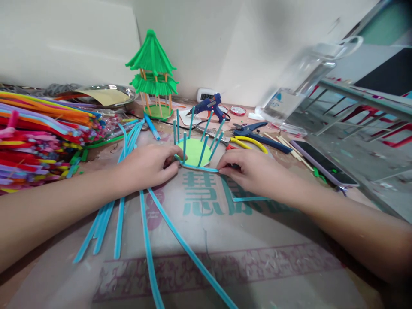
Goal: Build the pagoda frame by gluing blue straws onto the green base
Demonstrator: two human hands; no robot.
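A light green round base point(195, 150) lies in front of me, with several blue upright posts standing around its rim. A blue pipe cleaner point(202, 168) runs along the base's near edge. My right hand point(249, 169) pinches this pipe cleaner's right end between thumb and fingertips. At the left rim, my left hand point(154, 164) is closed with its fingertips on the edge and the pipe cleaner's left part; its palm side is hidden. Several long blue pipe cleaners point(119, 223) lie under and around my left forearm. A short blue piece point(251, 199) rests below my right hand.
A green-roofed pagoda model point(153, 83) stands at the back. Behind the base lie a blue glue gun point(210, 105), pliers point(251, 128) and yellow-handled scissors point(249, 143). Colourful pipe cleaners point(41, 141) are heaped at left. A phone point(322, 163) and a clear plastic container point(294, 86) are at right.
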